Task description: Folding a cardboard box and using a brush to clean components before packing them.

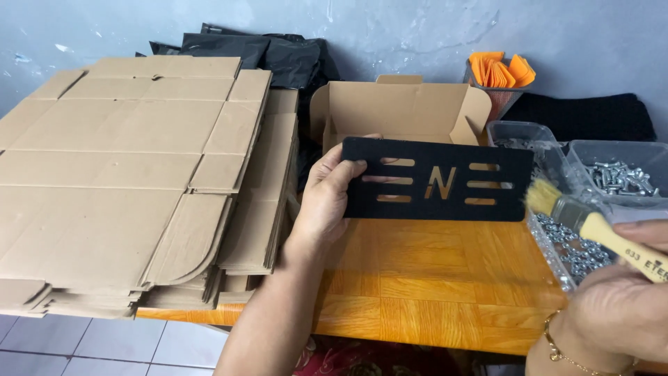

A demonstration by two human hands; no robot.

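A paintbrush (591, 226) is clamped in the right hand (616, 306), its handle slanted and its bristles pointed up-left at the right end of a black plate (438, 179). The plate is held above the orange surface (431, 285), pinched at its left end by the left hand (327, 198); its long axis is seen left to right. Behind it, an open cardboard box (400, 108) is placed.

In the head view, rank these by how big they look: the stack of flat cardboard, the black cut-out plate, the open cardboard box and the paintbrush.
1. Stack of flat cardboard, by far the largest.
2. Black cut-out plate and open cardboard box: look alike, since the plate sits nearer and covers the box's lower part.
3. Paintbrush, smallest, though partly hidden in the right hand.
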